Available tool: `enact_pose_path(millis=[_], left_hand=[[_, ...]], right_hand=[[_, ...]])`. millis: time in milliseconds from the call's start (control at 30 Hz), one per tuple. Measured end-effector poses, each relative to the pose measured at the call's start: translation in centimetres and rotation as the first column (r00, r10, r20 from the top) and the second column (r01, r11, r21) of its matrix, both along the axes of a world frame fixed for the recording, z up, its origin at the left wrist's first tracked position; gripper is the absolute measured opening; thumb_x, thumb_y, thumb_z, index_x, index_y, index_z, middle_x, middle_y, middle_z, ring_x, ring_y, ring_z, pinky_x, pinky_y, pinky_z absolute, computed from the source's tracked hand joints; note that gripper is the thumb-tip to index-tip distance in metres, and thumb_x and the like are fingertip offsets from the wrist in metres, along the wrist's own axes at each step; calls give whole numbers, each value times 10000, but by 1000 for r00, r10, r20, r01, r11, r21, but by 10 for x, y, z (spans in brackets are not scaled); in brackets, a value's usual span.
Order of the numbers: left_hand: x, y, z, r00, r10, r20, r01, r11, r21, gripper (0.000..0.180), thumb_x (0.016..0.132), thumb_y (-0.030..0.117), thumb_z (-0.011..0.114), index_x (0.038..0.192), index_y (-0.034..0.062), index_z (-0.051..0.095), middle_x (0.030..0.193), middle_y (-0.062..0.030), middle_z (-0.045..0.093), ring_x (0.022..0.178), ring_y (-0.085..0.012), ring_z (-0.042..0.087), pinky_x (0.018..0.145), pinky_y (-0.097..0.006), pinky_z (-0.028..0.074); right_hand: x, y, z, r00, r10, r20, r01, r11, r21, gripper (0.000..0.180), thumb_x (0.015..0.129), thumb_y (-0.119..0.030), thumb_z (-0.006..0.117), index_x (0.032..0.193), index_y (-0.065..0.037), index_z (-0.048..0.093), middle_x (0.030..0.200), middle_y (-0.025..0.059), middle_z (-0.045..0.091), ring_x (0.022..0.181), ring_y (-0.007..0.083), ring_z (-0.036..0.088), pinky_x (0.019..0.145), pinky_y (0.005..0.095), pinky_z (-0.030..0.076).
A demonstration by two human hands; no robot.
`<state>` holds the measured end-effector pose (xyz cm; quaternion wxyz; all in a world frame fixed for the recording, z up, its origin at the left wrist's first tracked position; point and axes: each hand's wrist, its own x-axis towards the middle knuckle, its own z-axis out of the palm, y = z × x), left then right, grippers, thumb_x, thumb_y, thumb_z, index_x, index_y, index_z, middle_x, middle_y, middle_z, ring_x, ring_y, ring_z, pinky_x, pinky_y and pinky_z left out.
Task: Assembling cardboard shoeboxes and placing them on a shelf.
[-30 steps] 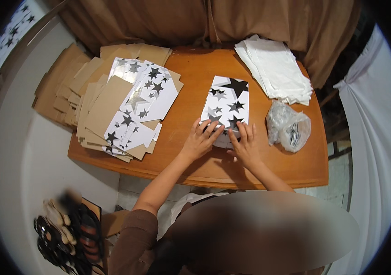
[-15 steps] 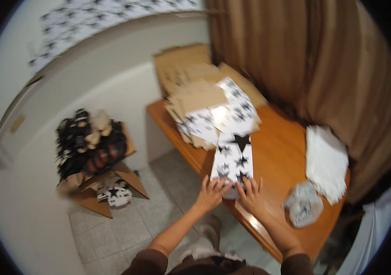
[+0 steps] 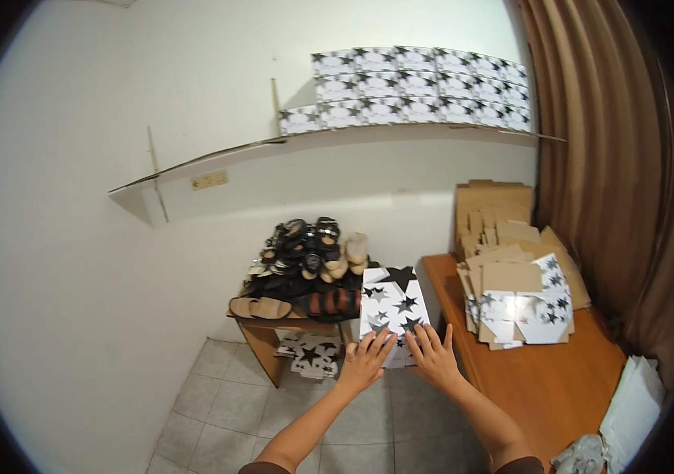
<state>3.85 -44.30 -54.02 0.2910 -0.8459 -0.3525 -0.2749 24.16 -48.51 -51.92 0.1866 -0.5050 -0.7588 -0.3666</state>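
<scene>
Star-print white box (image 3: pixel 393 312) held up over the floor; matching boxes (image 3: pixel 416 85) lined along the wall shelf; flat cardboard blanks (image 3: pixel 515 296) heaped on the wooden surface (image 3: pixel 558 387); small yellowish label (image 3: pixel 209 181) on the wall.

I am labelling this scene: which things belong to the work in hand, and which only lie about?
In hand: star-printed box, left hand, right hand.
Lying about: flat cardboard stack, sandal pile, boxes on shelf, white sheets.
</scene>
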Motion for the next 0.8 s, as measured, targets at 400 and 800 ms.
enact_pose_path(millis=[400, 800], left_hand=[[-223, 160, 159, 949, 313, -27, -281, 886, 369, 960, 560, 249, 718, 1419, 198, 292, 1420, -31, 304, 1385, -210, 182, 1097, -497, 106], [-252, 291, 336, 981, 155, 113, -191, 719, 668, 1095, 459, 302, 828, 1384, 120, 270, 1413, -38, 313, 1384, -220, 201, 1123, -518, 61]], right_hand=[[-216, 217, 135, 953, 303, 12, -274, 845, 458, 969, 497, -449, 777, 1351, -173, 412, 1321, 75, 441, 1241, 221, 415, 1070, 650, 35], [-251, 328, 318, 986, 108, 126, -165, 697, 698, 1106, 463, -440, 807, 1416, -228, 289, 1371, 59, 402, 1361, 223, 232, 1088, 640, 6]])
